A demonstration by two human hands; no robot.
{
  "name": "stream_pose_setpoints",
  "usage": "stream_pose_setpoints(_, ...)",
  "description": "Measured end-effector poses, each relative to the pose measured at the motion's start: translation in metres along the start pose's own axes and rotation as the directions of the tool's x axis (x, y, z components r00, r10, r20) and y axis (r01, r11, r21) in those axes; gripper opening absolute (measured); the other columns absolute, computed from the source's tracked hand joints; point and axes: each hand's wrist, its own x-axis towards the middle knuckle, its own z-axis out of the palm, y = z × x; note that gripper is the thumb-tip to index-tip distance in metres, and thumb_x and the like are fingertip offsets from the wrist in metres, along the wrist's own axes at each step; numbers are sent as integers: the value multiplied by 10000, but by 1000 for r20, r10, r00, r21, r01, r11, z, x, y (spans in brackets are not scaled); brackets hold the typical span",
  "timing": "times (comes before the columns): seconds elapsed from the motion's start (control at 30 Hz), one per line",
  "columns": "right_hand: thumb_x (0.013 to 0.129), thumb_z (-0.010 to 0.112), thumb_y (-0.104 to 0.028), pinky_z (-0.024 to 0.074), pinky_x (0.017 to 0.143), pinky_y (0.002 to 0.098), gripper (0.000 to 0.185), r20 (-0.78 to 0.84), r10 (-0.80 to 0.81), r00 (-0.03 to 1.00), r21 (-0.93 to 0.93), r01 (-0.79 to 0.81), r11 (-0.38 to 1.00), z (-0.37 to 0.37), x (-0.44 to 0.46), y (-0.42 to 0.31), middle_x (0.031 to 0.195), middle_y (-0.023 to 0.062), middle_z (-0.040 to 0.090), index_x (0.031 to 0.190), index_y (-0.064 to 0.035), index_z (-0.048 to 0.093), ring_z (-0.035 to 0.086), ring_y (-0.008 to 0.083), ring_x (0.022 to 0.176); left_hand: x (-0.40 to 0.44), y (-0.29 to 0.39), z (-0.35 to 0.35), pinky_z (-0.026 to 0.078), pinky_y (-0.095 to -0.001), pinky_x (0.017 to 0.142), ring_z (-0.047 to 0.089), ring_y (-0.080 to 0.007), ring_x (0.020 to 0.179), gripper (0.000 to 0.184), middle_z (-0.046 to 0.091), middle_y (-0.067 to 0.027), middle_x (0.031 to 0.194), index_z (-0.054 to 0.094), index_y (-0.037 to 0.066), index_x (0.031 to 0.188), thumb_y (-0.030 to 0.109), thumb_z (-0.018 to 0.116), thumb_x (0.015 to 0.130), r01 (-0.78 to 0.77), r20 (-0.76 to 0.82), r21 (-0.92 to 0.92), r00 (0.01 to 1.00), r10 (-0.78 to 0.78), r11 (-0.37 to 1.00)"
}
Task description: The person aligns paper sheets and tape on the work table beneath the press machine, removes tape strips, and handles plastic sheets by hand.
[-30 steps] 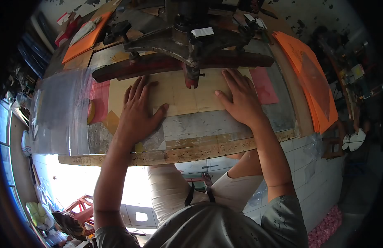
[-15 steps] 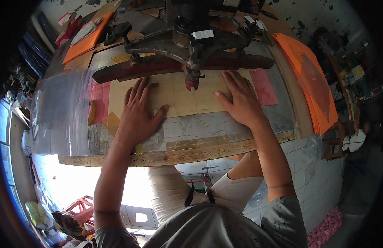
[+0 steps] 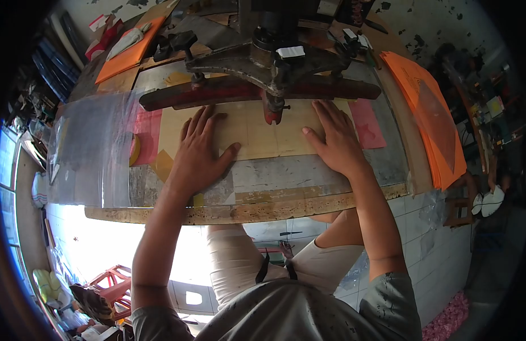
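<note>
A pale yellow sheet [image 3: 263, 136] lies flat on the grey worktable, beneath a dark metal press arm with a long red-brown bar [image 3: 217, 94]. My left hand [image 3: 201, 145] rests flat on the sheet's left part, fingers spread and thumb out to the right. On its right part lies my right hand [image 3: 335, 136], also flat with fingers stretched toward the bar. Neither hand holds anything. Pink sheet pieces [image 3: 368, 125] show at both ends of the yellow sheet. A tape roll [image 3: 135, 149] sits left of my left hand.
Clear plastic sheets [image 3: 84, 153] overhang the table's left side. A stack of orange sheets [image 3: 430, 122] lies along the right edge, and more orange sheets [image 3: 126, 59] at the back left. The worn wooden front edge [image 3: 263, 215] runs above my lap. A person's foot shows at far right.
The whole view has shifted slightly, so the table and press appear a little further right. Both hands stay flat on the yellow sheet.
</note>
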Motion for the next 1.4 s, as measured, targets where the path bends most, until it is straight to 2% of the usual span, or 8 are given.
stream_pose_setpoints(0.17,1033,641,-368,316,1244,493,671,4,-19,1000,-20,19,1000,3,0,4,1601,213,467,1563,-6,444,411,367,1514,-2,0,0,250,-509,1286,320,-388,1566,675,386,-230,1652,511,97,1493,437,708,944,10,-22,-27,1000,-11,1000)
stream_pose_setpoints(0.27,1024,638,-405,320,1241,495,694,1,-20,1000,-31,20,999,4,0,5,1581,239,480,1536,30,464,417,366,1510,-1,-3,2,250,-505,1287,324,-386,1565,681,389,-241,1646,521,76,1481,441,712,939,2,-32,-28,999,-3,1000)
stream_pose_setpoints(0.8,1019,655,-387,346,1220,498,677,-29,-62,998,-5,62,998,5,0,7,1566,243,495,1515,41,487,454,376,1479,-3,-9,7,240,-499,1295,329,-384,1565,695,400,-262,1637,542,54,1454,466,716,923,-19,-75,-59,997,14,998)
stream_pose_setpoints(0.9,1021,651,-392,344,1221,496,676,-29,-60,998,4,60,998,4,1,6,1568,241,494,1515,40,487,454,375,1478,-3,-10,8,260,-502,1288,331,-386,1564,703,398,-263,1638,545,53,1453,476,719,919,-18,-70,-41,997,15,999)
stream_pose_setpoints(1.1,1030,640,-399,343,1223,484,675,-18,-50,999,-33,49,998,8,0,9,1584,223,482,1532,21,476,440,366,1492,-11,-7,3,347,-503,1244,369,-390,1540,585,419,-234,1633,625,57,1372,401,750,915,-6,-154,-167,988,-20,986)
stream_pose_setpoints(1.17,1035,645,-382,351,1223,465,663,-19,-54,998,-51,53,997,9,0,12,1606,195,469,1556,-15,463,432,350,1503,-20,0,-6,392,-490,1205,467,-374,1465,482,513,-198,1562,685,54,1278,351,764,907,-99,-150,-138,986,78,986)
stream_pose_setpoints(1.3,1027,643,-393,337,1221,497,686,-24,-55,998,-11,54,998,7,0,8,1576,240,486,1527,42,469,443,378,1487,-27,8,-20,476,-463,1101,655,-319,1239,290,711,-119,1324,773,52,1072,280,776,892,-259,-119,-177,963,240,950)
stream_pose_setpoints(1.4,1027,648,-384,337,1221,496,681,-17,-56,998,3,56,998,5,1,7,1573,243,490,1530,38,467,445,383,1484,-25,9,-19,513,-444,1030,711,-287,1109,229,771,-91,1172,790,58,982,270,765,901,-290,-144,-152,952,269,945)
